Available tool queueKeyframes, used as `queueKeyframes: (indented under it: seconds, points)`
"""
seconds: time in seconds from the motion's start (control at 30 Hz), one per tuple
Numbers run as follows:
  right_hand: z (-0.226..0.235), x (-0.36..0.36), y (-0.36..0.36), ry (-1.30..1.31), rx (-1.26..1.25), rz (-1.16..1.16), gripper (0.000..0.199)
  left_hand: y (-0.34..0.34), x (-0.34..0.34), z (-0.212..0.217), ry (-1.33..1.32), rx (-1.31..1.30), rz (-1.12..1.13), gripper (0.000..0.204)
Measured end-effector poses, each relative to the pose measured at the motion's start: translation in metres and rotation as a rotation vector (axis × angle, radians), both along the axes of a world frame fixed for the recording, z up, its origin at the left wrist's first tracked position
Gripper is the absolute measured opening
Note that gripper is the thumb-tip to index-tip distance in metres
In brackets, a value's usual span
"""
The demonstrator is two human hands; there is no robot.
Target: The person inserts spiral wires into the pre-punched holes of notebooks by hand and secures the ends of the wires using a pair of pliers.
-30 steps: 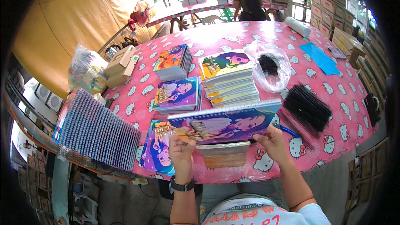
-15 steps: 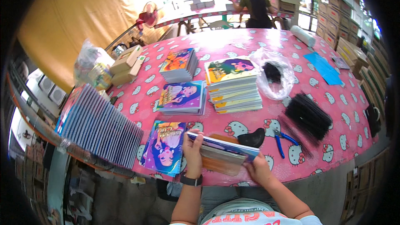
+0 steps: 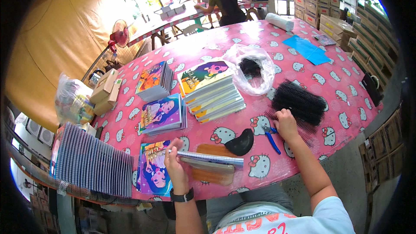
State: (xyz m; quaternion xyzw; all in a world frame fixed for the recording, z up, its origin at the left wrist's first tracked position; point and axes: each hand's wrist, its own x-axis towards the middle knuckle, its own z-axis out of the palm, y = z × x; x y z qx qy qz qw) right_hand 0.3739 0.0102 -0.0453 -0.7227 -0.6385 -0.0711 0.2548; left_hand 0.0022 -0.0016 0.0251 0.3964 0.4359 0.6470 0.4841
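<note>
My left hand [image 3: 177, 171], with a dark watch on its wrist, is closed on the left end of a thin notebook [image 3: 212, 158] standing on its long edge. The notebook rests along a brownish block [image 3: 210, 171] on a wooden board [image 3: 208, 151]. Farther right, my right hand [image 3: 286, 125] has its fingers curled down onto the near left edge of a pile of black spiral binding coils [image 3: 299, 102]; its fingertips are partly hidden. Just beneath that hand lie blue-handled pliers [image 3: 272, 142]. A black curved piece [image 3: 241, 143] lies between board and pliers.
Spiral-bound notebooks [image 3: 93, 164] stand in a long row at the left. Colourful cover stacks [image 3: 160, 115] and a taller stack [image 3: 208, 78] stand mid-table. A plastic bag [image 3: 255, 84] holds black material. Blue sheets [image 3: 305, 50] lie beyond. Two people [image 3: 227, 4] sit at a far table.
My right hand has let go of the notebook and moved right to the black coils. My left hand still holds the notebook, now more upright on its edge. The view has shifted to the right.
</note>
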Motion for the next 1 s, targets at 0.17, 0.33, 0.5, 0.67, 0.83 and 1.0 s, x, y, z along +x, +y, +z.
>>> queueKeyframes:
  seconds: [0.17, 0.33, 0.5, 0.67, 0.83, 1.0]
  points:
    - [0.000, 0.006, 0.004, 0.027, 0.044, 0.054, 0.012, -0.037, 0.045, 0.028, 1.144, 0.511, 0.332, 0.068]
    - [0.069, -0.007, -0.027, 0.353, 0.119, 0.140, 0.022, -0.051, 0.083, 0.025, 1.357, 0.553, -0.160, 0.054]
    - [0.133, -0.066, -0.082, 0.433, 0.001, 0.459, 0.029, -0.050, 0.089, 0.014, 1.303, 0.636, -0.060, 0.038]
    - [0.128, -0.093, -0.104, 0.648, -0.155, 0.683, 0.033, -0.058, 0.080, 0.027, 1.182, 0.681, -0.139, 0.031]
    - [0.118, -0.099, -0.104, 0.719, -0.188, 0.700, 0.035, -0.052, 0.063, 0.022, 1.016, 0.766, -0.190, 0.022]
    - [0.117, -0.102, -0.100, 0.675, -0.145, 0.741, 0.024, -0.052, 0.063, 0.023, 0.993, 0.777, -0.145, 0.016]
